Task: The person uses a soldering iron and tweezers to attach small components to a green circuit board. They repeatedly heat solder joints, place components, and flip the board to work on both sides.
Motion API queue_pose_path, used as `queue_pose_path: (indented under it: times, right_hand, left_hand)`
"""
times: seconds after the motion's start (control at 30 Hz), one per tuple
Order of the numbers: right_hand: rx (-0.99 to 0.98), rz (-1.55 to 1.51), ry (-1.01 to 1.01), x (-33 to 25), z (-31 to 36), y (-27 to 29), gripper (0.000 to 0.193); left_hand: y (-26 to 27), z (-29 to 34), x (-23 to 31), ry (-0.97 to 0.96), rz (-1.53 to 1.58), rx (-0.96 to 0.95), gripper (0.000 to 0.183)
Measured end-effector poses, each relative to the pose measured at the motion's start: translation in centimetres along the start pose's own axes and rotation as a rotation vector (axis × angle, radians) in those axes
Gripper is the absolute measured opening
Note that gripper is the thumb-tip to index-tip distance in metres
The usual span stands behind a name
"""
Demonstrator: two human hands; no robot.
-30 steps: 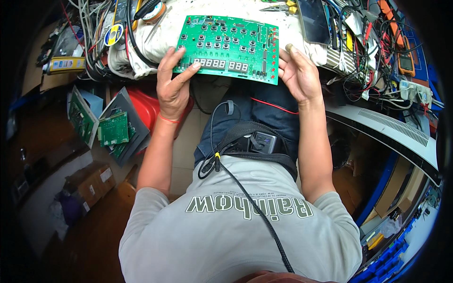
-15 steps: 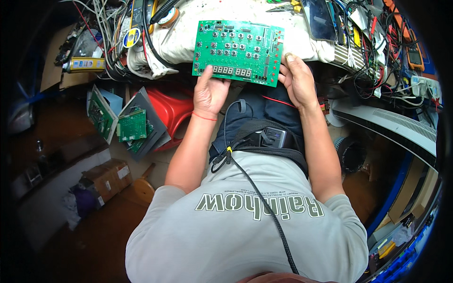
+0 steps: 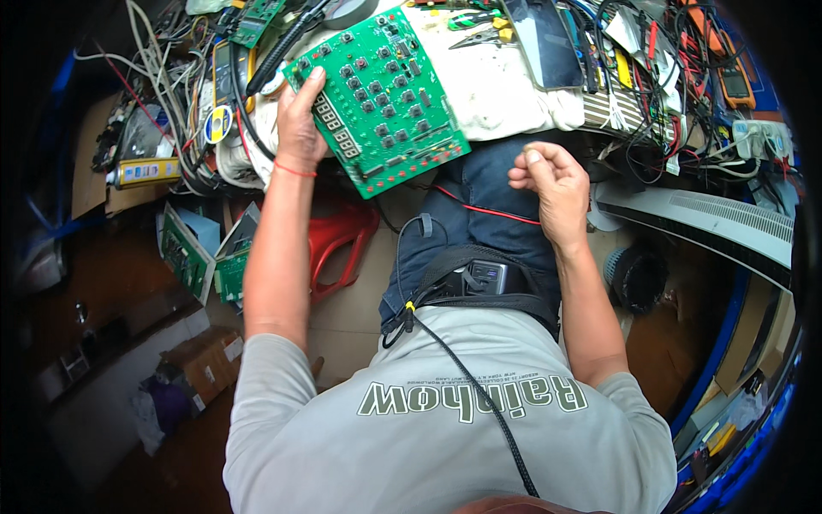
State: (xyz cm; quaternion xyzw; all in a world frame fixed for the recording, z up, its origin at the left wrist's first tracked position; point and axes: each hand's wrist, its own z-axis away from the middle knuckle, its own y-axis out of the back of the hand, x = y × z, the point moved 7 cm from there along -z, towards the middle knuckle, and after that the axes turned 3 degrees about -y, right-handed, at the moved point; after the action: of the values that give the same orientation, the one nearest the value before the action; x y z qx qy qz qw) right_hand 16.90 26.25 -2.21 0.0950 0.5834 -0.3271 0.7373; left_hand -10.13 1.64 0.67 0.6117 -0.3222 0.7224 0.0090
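"Where's the board (image 3: 390, 98)?"

"Near 12 o'clock, turned aslant, its lowest corner out past the edge of the cloth (image 3: 505, 98)."

"What has it?"

"Only the left hand (image 3: 300, 127), at 11, clamped on one edge: thumb on the face by the display (image 3: 336, 128), fingers mostly hidden."

"And the right hand (image 3: 556, 182)?"

"At 2, apart from the board, thumb and fingertips drawn together. I can't tell whether they pinch anything."

"So what's the danger?"

"A slip, I'd say. Gripped at one edge, the free end could swing down toward the lap (image 3: 479, 180) or the floor (image 3: 338, 317)."

"Anything else?"

"The black cord (image 3: 285, 43) at 11 lies close by and could snag a corner. The pliers (image 3: 484, 36), past 12, might scratch it if laid there."
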Motion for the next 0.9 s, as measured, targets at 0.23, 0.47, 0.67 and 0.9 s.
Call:
queue_pose_path:
  times: [0.23,0.47,0.67,0.9]
  right_hand:
    - [-0.123,0.012,0.069,-3.3,-3.4,-4.3,0.031]
    - [-0.204,0.102,0.204,-5.8,-8.2,-8.7,0.028]
    - [-0.171,0.559,0.411,-7.1,-11.8,-11.0,0.021]
    - [-0.193,0.842,0.668,-7.4,-12.9,-11.8,0.022]
  left_hand:
    - [0.8,-3.2,-1.6,-0.037,-0.244,-0.009,0.028]
    - [1.0,-2.9,-1.6,-0.162,-0.409,-0.029,0.03]
    - [0.6,-2.9,-1.6,-0.148,-0.436,-0.001,0.031]
    - [0.6,-2.9,-1.5,-0.13,-0.452,0.023,0.032]
